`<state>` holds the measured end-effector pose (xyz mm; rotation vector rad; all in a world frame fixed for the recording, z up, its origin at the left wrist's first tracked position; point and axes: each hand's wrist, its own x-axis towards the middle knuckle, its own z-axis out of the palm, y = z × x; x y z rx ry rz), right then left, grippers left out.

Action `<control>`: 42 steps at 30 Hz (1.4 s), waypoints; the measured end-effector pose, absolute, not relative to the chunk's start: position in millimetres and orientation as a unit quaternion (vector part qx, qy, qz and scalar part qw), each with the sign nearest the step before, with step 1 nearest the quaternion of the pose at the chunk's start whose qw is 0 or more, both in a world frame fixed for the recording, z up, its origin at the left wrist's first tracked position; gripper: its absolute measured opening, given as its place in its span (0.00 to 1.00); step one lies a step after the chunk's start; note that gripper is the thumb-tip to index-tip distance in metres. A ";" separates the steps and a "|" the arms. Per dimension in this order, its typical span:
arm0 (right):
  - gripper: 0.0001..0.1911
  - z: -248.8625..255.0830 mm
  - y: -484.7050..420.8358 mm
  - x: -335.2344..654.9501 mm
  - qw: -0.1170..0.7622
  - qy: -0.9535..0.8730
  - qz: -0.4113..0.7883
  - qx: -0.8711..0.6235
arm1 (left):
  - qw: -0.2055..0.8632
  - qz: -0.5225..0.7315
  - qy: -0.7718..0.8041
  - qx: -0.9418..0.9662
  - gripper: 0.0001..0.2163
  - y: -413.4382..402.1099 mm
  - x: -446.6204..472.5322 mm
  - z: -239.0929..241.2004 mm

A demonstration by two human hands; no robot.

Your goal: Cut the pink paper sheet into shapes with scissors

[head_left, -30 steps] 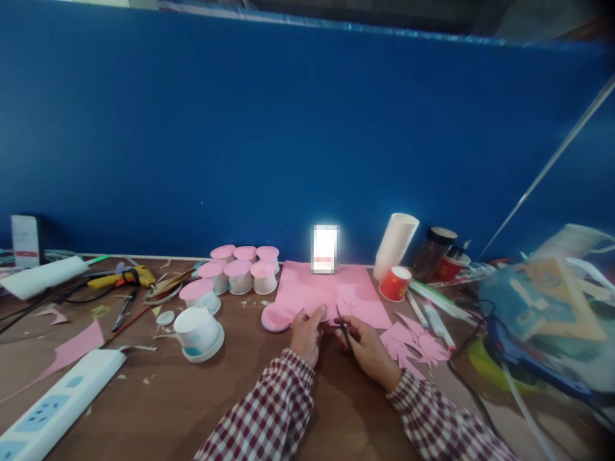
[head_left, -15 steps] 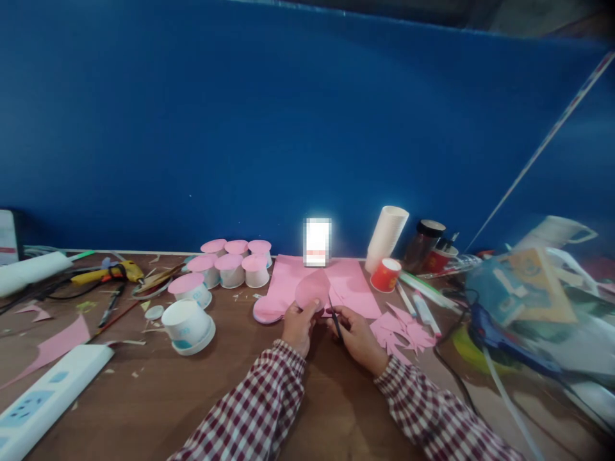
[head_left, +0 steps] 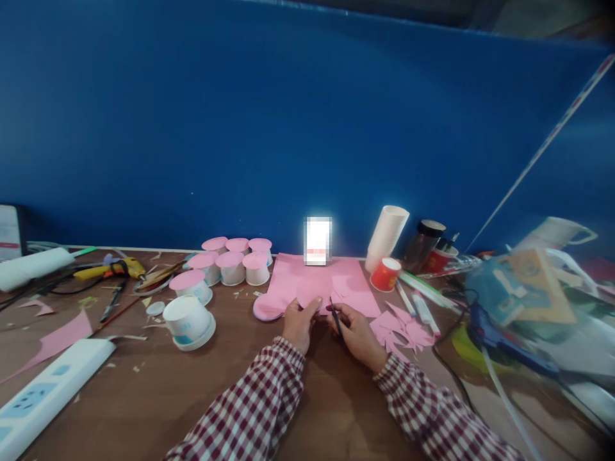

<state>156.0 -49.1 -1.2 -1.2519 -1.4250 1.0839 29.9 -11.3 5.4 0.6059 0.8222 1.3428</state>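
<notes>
In the head view, my left hand (head_left: 298,323) pinches a piece of pink paper (head_left: 307,292) between thumb and fingers; its outline blends into the pink sheets behind. My right hand (head_left: 353,330) is closed around dark scissors (head_left: 335,314), their blades pointing up and away beside the paper. Whether the blades touch the paper I cannot tell. Beyond both hands lie pink paper sheets (head_left: 355,282). A few rounded pink cutouts (head_left: 269,308) rest at the left edge of these sheets. Pink scraps (head_left: 401,330) are heaped to the right of my right hand.
Several paper cups with pink round tops (head_left: 230,262) stand at the left, near an uncovered white cup (head_left: 185,320). A red cup (head_left: 385,275) and stacked white cups (head_left: 388,234) stand to the right. A power strip (head_left: 52,384) and yellow glue gun (head_left: 113,269) lie left; a blue glue gun (head_left: 509,349) lies right.
The pink paper in my left hand has tilted or dropped lower, so its pointed upper part no longer stands out. My hands have barely moved.
</notes>
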 end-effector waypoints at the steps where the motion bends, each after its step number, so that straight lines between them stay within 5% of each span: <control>1: 0.18 -1.4 -49.0 156.1 0.463 -0.577 0.445 -0.506 | 0.664 0.596 0.366 0.266 0.16 -11.2 29.8 6.1; 42: 0.22 3.7 -55.9 156.7 0.439 -0.607 0.456 -0.481 | 0.661 0.592 0.381 0.259 0.16 -10.4 28.9 10.4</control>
